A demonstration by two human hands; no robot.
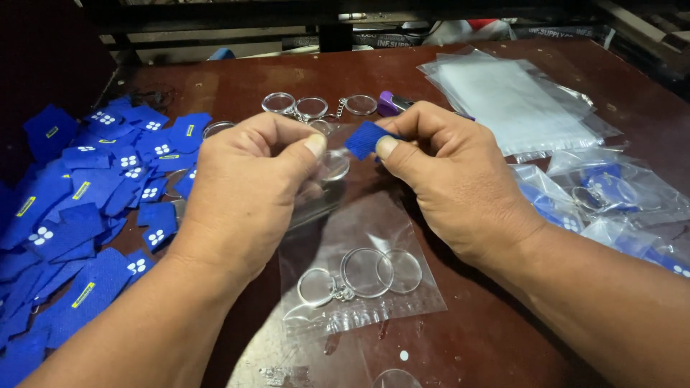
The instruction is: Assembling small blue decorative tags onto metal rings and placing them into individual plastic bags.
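Blue cloth patch (365,139) sits pinched in the right hand (445,179) at frame centre, while the left hand (251,187) pinches a clear disc (333,164). Just below, a clear bag (359,287) holds round keyring parts (366,273). Blue patches (79,208) heap at left; filled bags (611,201) lie right.

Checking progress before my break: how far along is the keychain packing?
Done: several filled clear bags lie at right. In hand: the right hand pinches a blue fabric patch; the left hand holds a clear round case. Left: a big pile of blue patches and empty bags.
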